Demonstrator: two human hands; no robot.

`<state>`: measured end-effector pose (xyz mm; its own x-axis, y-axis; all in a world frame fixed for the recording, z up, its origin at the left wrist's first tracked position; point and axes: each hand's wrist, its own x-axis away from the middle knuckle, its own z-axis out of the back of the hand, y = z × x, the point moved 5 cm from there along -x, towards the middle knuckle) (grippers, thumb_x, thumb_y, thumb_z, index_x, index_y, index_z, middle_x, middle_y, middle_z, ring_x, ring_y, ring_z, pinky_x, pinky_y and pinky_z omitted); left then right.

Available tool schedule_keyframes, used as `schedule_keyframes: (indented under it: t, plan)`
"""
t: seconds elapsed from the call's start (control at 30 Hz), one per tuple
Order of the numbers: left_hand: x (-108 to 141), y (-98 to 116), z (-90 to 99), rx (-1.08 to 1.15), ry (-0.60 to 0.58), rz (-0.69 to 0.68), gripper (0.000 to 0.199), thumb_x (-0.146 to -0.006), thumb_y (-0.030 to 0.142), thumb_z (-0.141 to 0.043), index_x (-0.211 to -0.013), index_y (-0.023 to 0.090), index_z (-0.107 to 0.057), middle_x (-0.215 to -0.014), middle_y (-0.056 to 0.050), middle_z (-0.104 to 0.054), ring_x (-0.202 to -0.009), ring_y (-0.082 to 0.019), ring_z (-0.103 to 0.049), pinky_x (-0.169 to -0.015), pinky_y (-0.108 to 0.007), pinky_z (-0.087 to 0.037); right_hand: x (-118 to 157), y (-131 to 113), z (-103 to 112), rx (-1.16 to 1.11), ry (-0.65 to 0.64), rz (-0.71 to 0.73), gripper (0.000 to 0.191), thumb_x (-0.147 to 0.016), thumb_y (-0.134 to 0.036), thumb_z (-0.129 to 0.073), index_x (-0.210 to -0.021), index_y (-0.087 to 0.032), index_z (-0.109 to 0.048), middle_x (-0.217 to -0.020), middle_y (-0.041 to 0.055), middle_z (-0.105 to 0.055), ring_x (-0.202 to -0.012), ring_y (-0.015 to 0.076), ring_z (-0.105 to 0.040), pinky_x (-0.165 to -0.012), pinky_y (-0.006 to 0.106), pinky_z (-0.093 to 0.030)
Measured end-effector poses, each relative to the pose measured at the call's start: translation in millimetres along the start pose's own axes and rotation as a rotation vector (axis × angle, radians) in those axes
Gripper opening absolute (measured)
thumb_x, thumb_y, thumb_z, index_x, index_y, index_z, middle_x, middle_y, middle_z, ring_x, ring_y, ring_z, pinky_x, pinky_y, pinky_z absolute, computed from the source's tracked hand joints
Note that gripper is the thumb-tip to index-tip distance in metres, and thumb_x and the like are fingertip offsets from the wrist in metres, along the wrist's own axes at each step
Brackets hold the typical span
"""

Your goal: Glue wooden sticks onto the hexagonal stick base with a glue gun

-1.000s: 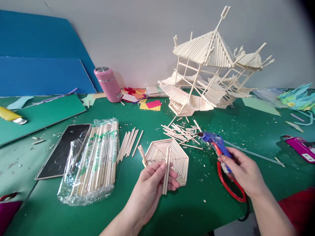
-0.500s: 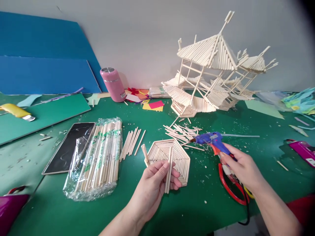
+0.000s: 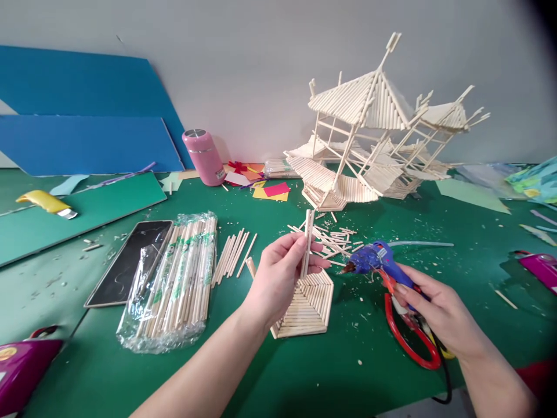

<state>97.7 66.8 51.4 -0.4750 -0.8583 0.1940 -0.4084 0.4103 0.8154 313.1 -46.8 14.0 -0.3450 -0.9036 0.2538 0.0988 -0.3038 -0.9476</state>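
Between the thumb and fingers of my left hand [image 3: 282,270] stands a pair of thin wooden sticks [image 3: 307,247], held upright side by side. Below that hand a hexagonal stick panel [image 3: 307,307] lies on the table, partly covered by my fingers and wrist. My right hand [image 3: 435,307] is closed around the handle of a blue hot glue gun [image 3: 376,258]. Its nozzle points left, apart from the sticks, and a clear glue stick [image 3: 424,244] juts from its back. Cut sticks [image 3: 333,241] lie scattered behind both hands.
A stick-built pavilion model [image 3: 348,145] stands at the back right. Red-handled pliers [image 3: 409,342] lie under the glue gun. To the left are a plastic-wrapped stick bundle [image 3: 178,278], a dark phone-like slab [image 3: 126,264], a pink flask [image 3: 204,158] and a yellow cutter [image 3: 46,203].
My left hand has risen and moved away from me with the two sticks, off the hexagonal panel's centre. The glue gun has dipped slightly. The view has shifted a little.
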Motion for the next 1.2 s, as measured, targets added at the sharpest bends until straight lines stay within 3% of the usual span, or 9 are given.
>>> schedule_keyframes:
  t: [0.27,0.53,0.7,0.9,1.03,1.2]
  plan:
    - [-20.9,-11.2,-13.6,-0.125,-0.118,-0.019,0.014,-0.082,0.025,-0.054,-0.083,0.013,-0.059,-0.09,-0.005,-0.062,-0.061,-0.01,-0.062,-0.055,-0.021,-0.045,2.9,0.0,8.3,0.008,-0.014,0.0,0.05,-0.077,-0.041,-0.057,-0.121,-0.019,-0.049,-0.06,-0.0014,-0.049,-0.051,0.0114,-0.043,-0.041,0.022,-0.032]
    - [-38.1,-25.2,-15.5,0.017,-0.125,0.047,0.01,-0.08,0.021,-0.055,-0.078,0.011,-0.058,-0.074,-0.004,-0.063,-0.06,-0.013,-0.064,-0.061,-0.025,-0.049,-2.6,-1.9,9.2,-0.071,-0.024,0.022,0.046,-0.077,-0.038,-0.058,-0.118,-0.019,-0.052,-0.057,-0.0017,-0.05,-0.05,0.0114,-0.046,-0.043,0.022,-0.037]
    - [-47.2,-34.3,-5.8,0.072,-0.053,0.074,0.01,-0.081,0.018,-0.054,-0.075,0.011,-0.057,-0.072,-0.005,-0.064,-0.061,-0.013,-0.065,-0.062,-0.025,-0.05,-4.2,-6.7,31.8,-0.186,0.143,0.084,0.037,-0.071,-0.032,-0.066,-0.106,-0.021,-0.061,-0.058,-0.0006,-0.056,-0.052,0.012,-0.05,-0.045,0.021,-0.044]
    - [-65.1,-36.6,-0.4,-0.004,0.06,0.086,0.011,-0.083,0.015,-0.05,-0.077,0.009,-0.057,-0.067,-0.006,-0.063,-0.055,-0.013,-0.065,-0.051,-0.02,-0.049,2.2,-20.7,53.6,-0.275,0.358,0.148,0.027,-0.075,-0.027,-0.063,-0.1,-0.021,-0.063,-0.085,0.0038,-0.061,-0.066,0.0135,-0.056,-0.06,0.02,-0.051]
    - [-55.4,-27.8,-4.5,0.004,0.06,0.104,0.011,-0.083,0.015,-0.05,-0.078,0.009,-0.058,-0.071,-0.008,-0.064,-0.061,-0.015,-0.066,-0.055,-0.022,-0.051,7.1,-27.6,44.1,-0.385,0.289,0.098,0.028,-0.072,-0.026,-0.064,-0.099,-0.025,-0.058,-0.083,0.0022,-0.059,-0.067,0.0154,-0.058,-0.057,0.023,-0.052]
    - [-9.4,-30.8,-4.2,0.116,0.041,0.28,0.012,-0.083,0.015,-0.051,-0.076,0.01,-0.059,-0.076,-0.009,-0.065,-0.062,-0.015,-0.065,-0.059,-0.025,-0.051,12.9,-37.1,12.2,-0.398,0.034,0.027,0.033,-0.076,-0.03,-0.058,-0.108,-0.024,-0.053,-0.067,0.0005,-0.053,-0.054,0.0121,-0.047,-0.047,0.022,-0.044]
